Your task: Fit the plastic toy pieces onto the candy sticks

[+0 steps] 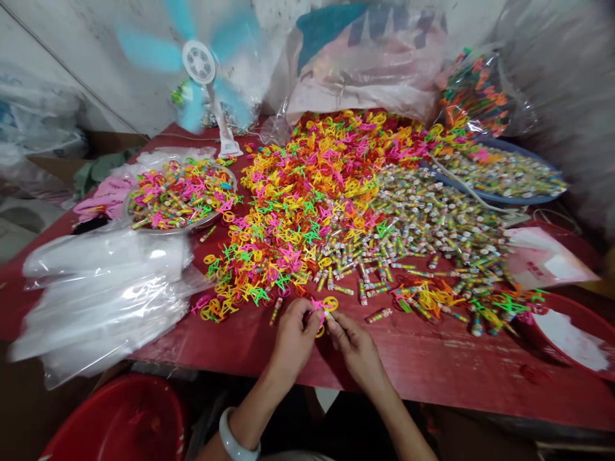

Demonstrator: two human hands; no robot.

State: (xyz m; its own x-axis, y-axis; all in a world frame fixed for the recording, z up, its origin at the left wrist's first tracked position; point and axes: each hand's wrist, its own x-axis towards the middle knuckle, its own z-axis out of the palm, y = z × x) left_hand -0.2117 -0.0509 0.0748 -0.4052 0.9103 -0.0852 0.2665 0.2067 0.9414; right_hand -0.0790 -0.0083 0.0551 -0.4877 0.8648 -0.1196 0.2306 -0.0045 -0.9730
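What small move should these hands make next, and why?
Perhaps the right hand should gently press what looks like a small tube toward the pink plastic piece: the left hand pinches that piece, and both hands' fingertips almost meet.

We get middling indoor light, falling off to dark along the bottom; lamp out of frame, can't place it. Hard white glare on the plastic bags (122, 282) at left, smaller glints on the clear bag (480, 96) at back right. Dark shadow on the table (432, 358) between left hand (294, 336) and right hand (356, 349). Fan blades (148, 48) smeared by spin. Upper right smeary, edges stretched wide-angle. Red tub (110, 422) dim, soft; we find the toy (329, 303) slightly soft.
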